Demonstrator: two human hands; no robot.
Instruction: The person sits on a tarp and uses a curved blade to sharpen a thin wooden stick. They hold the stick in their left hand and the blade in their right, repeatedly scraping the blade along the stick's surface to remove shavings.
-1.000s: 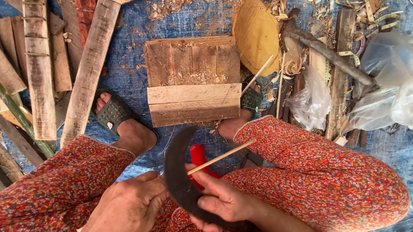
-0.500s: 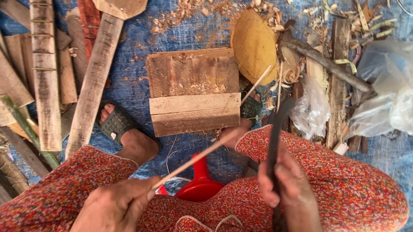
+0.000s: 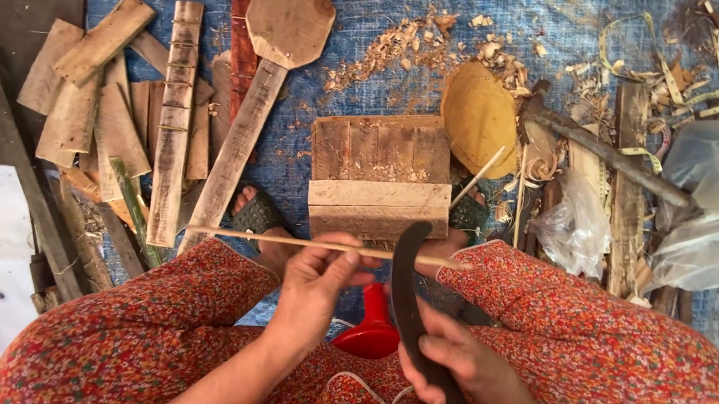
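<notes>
Between the knees, above a lap in red flowered cloth: left hand (image 3: 319, 283), fingers pressed together on a thin bamboo stick (image 3: 329, 246), pinching it near its middle. Stick nearly level, slanting slightly down from left to right, left tip over the left knee, right tip reaching the right knee. Right hand (image 3: 456, 362) lower, wrapped tight around the handle of a dark curved knife (image 3: 407, 297), blade rising and bending toward the stick, its upper end just under the stick or touching it; contact impossible to tell. Just behind the blade, between the two hands, a red plastic funnel-shaped piece (image 3: 373, 331). Beyond the hands, on a blue tarp (image 3: 550, 3), a wooden block (image 3: 379, 174) built of boards, flanked by two feet in dark sandals (image 3: 256, 213). Further left, a heap of split wooden slats (image 3: 122, 119) and a long paddle-shaped board (image 3: 266, 80). Right of the block, a round yellowish disc (image 3: 478, 118), wood shavings (image 3: 389, 48) scattered near it, rough sticks and clear plastic bags (image 3: 715, 205) at the far right.
</notes>
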